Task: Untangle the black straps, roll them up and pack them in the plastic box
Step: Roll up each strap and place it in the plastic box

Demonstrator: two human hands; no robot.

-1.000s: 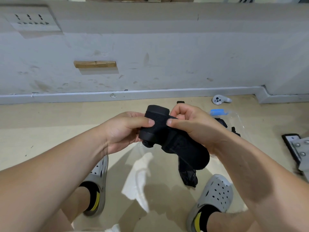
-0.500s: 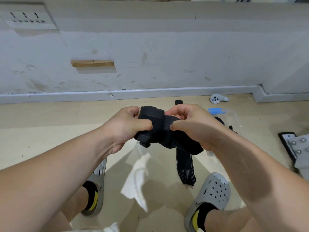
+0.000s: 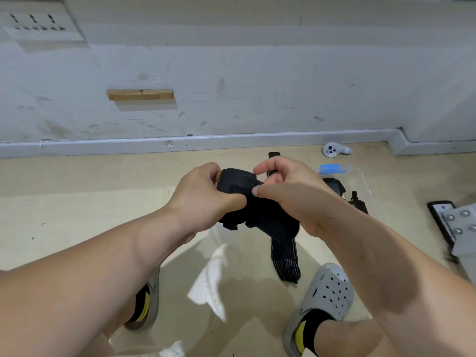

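A partly rolled black strap [image 3: 239,186] is held up over the floor between both hands. My left hand [image 3: 203,197] grips the roll from the left, fingers curled round it. My right hand [image 3: 288,194] pinches the strap's flap with thumb and forefinger on the right. The loose striped end of the strap [image 3: 284,258] hangs down between my feet. Behind my right hand, the clear plastic box [image 3: 360,181] with a blue clip sits on the floor, with other black straps [image 3: 334,186] inside it.
A white controller [image 3: 332,150] lies by the skirting board. A grey metal bracket with bolts [image 3: 461,228] sits at the right edge. A white crumpled sheet [image 3: 213,279] lies between my grey clogs [image 3: 327,297]. The wall runs close ahead.
The roll has turned in my hands and grown tighter; both hands shifted their hold round it, and the hanging end has drawn up slightly.
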